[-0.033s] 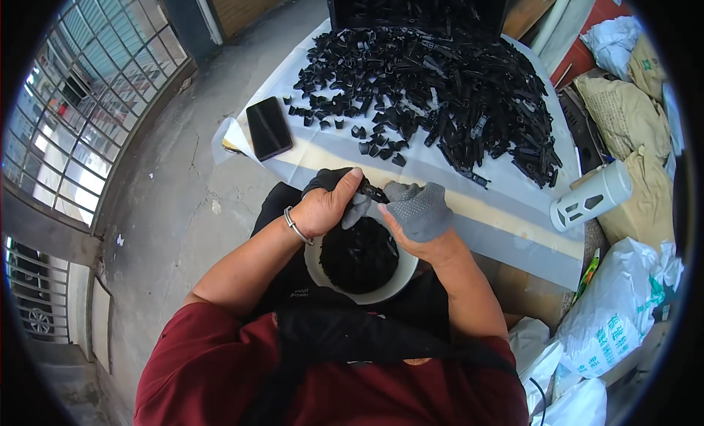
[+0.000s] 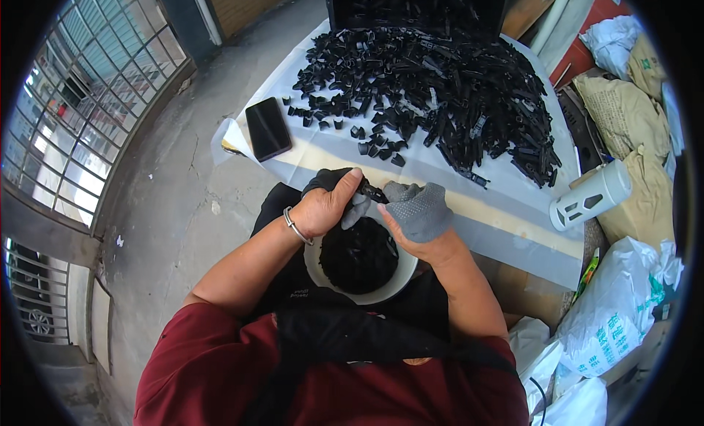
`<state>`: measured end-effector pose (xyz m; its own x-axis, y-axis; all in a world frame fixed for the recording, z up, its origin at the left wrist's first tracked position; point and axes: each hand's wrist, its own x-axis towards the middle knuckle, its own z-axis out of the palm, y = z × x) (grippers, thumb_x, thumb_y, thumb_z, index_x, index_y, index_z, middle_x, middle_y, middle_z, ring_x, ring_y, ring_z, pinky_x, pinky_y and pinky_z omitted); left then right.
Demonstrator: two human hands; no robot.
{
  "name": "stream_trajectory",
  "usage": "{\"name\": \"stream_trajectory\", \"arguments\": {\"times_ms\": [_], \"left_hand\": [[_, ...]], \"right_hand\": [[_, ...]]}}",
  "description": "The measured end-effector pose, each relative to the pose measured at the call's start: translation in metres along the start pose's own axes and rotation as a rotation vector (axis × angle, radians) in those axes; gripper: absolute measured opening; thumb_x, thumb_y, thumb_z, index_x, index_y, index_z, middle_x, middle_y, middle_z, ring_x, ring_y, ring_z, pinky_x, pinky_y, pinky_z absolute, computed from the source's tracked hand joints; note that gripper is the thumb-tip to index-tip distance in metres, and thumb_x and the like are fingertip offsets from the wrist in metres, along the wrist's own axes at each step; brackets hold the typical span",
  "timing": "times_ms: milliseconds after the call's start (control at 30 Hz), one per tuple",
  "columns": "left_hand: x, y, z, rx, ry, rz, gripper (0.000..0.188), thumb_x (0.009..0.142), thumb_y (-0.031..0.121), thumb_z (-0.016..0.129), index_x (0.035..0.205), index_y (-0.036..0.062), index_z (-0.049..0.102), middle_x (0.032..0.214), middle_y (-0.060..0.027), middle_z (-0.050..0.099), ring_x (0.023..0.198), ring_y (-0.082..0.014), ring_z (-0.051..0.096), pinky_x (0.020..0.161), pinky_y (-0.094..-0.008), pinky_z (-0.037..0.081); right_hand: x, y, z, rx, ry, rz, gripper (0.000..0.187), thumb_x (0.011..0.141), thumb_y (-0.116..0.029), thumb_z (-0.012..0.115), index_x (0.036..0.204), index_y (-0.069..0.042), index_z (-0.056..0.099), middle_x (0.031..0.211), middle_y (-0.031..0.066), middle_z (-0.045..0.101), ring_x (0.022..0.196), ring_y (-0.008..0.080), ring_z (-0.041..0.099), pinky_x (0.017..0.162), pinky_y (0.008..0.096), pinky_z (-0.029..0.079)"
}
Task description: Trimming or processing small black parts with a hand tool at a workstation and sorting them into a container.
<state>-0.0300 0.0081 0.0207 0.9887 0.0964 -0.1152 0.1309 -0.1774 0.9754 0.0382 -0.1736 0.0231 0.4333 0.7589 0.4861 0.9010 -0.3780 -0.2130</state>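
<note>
Close together above my lap, both hands are closed on a small black plastic part (image 2: 375, 194). My left hand (image 2: 327, 200), in a dark glove that leaves the thumb bare, grips its left end. On the other end is my right hand (image 2: 419, 212), in a grey dotted glove with bare thumb. The fingers hide much of the part, so its full shape cannot be made out. Grey cloth-like glove fabric hangs between the hands. Directly below sits a pale bowl (image 2: 361, 299) holding a dark mass of black pieces (image 2: 358, 261).
Ahead, a table with a white cover (image 2: 506, 213) bears a wide heap of black plastic parts (image 2: 440, 96), with a black bin (image 2: 418, 12) behind. A phone (image 2: 268, 129) lies at its left, a white bottle (image 2: 592, 195) on its side at right. Plastic bags (image 2: 612, 316) crowd the right.
</note>
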Motion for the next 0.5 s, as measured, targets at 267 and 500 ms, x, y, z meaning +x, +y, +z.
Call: {"name": "stream_trajectory", "arguments": {"times_ms": [267, 500], "left_hand": [[0.0, 0.001, 0.008, 0.363, 0.104, 0.243, 0.033, 0.093, 0.025, 0.039, 0.081, 0.0, 0.057, 0.07, -0.0202, 0.058, 0.066, -0.0375, 0.054, 0.061, -0.0396, 0.044], [0.009, -0.002, -0.01, 0.799, -0.094, 0.2, 0.033, 0.091, 0.027, 0.042, 0.079, 0.001, 0.058, 0.074, -0.0205, 0.059, 0.072, -0.0385, 0.056, 0.065, -0.043, 0.045]], "right_hand": [[0.005, -0.016, 0.009, -0.22, -0.084, 0.015, 0.014, 0.073, -0.017, 0.06, 0.085, -0.008, 0.059, 0.066, 0.0073, 0.058, 0.062, 0.0271, 0.056, 0.057, 0.0382, 0.043], [0.004, 0.003, 0.004, 0.121, -0.25, 0.162, 0.025, 0.083, -0.029, 0.054, 0.087, -0.006, 0.062, 0.083, 0.0155, 0.062, 0.08, 0.0343, 0.057, 0.072, 0.042, 0.045]]}}
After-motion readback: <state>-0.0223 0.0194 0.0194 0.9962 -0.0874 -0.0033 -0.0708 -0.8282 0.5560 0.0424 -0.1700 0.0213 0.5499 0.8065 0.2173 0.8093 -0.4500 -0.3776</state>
